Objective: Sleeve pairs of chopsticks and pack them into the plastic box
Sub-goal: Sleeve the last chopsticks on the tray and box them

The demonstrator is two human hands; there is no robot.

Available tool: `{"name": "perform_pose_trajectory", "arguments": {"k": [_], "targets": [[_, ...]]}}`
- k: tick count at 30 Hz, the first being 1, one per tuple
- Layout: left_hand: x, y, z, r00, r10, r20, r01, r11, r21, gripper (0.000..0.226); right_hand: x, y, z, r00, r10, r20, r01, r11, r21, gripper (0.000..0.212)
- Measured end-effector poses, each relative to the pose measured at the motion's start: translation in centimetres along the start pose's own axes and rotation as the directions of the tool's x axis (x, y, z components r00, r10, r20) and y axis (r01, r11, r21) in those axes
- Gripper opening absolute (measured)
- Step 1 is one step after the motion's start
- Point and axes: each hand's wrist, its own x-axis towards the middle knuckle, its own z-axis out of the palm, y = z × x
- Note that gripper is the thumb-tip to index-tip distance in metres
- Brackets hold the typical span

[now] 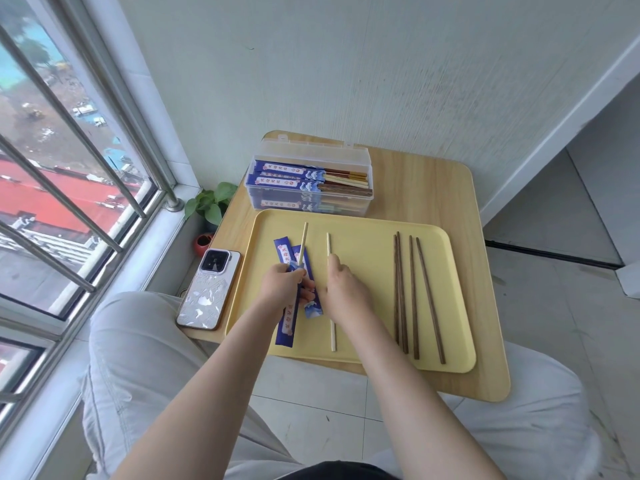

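At the far left we note a window (69, 174) with round metal bars. Beside it, on the small wooden table (415, 188), lies a phone (207, 289), face down, in a glossy case with a pale wave pattern. A leafy green plant (211, 200) in a small red pot stands just beyond the table's left edge.

On the table sits a flat yellow tray (363, 230) with rounded corners and a low rim. At its left part lie two blue paper sleeves (285, 327), printed with white waves and a strip of writing too small for us to read. The left hand (284, 287) grips one sleeve together with a pale, thin chopstick (303, 244), whose upper end points away from the person. Just right of it, the right hand (343, 289) rests on a second pale chopstick (332, 334) that lies flat on the tray, fingers curled over it; whether it actually pinches the stick we cannot tell.

Beyond the tray stands the clear plastic box (367, 202), rectangular, lid hinged back, holding several sleeved pairs (291, 169) stacked lengthwise.

At the tray's right part lie four dark wooden chopsticks (412, 299), slender and tapered, roughly parallel, the left two touching.
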Motion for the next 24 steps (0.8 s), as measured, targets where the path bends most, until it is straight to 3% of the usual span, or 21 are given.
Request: {"name": "perform_pose_trajectory", "arguments": {"k": [6,8,10,13,15,19,24], "targets": [[-0.3,0.4,-0.2,1.0,-0.018,0.007,0.018,0.999,-0.03,0.009,0.1,0.0,-0.6,0.999,-0.039,0.024,0.041,0.996,-0.075,0.048],[-0.5,0.5,-0.4,1.0,-0.015,0.024,0.017,0.998,-0.052,0.016,0.1,0.2,-0.7,1.0,-0.016,-0.007,0.016,1.0,-0.005,0.046],[-0.5,0.6,-0.5,0.999,-0.006,0.045,0.01,0.996,-0.091,0.017,0.3,0.8,-0.6,0.999,0.022,-0.032,-0.016,0.984,0.176,0.045],[-0.8,1.1,-0.5,0.989,0.029,0.143,-0.005,0.986,-0.168,0.02,0.5,1.6,-1.2,0.995,0.103,0.012,-0.088,0.78,0.619,0.044],[-0.9,1.6,-0.6,0.969,0.05,0.241,0.002,0.978,-0.21,0.024,0.5,1.7,-2.0,0.994,0.082,0.068,-0.105,0.626,0.773,0.035],[-0.9,2.2,-0.2,0.933,0.081,0.351,-0.029,0.988,-0.153,0.034,0.4,1.8,-3.3,0.994,0.053,0.092,-0.107,0.466,0.878,0.028],[-0.8,2.3,0.1,0.959,0.14,0.247,-0.029,0.913,-0.407,0.023,0.5,2.3,-3.0,0.983,0.042,0.179,-0.181,0.374,0.909,0.024]]}}
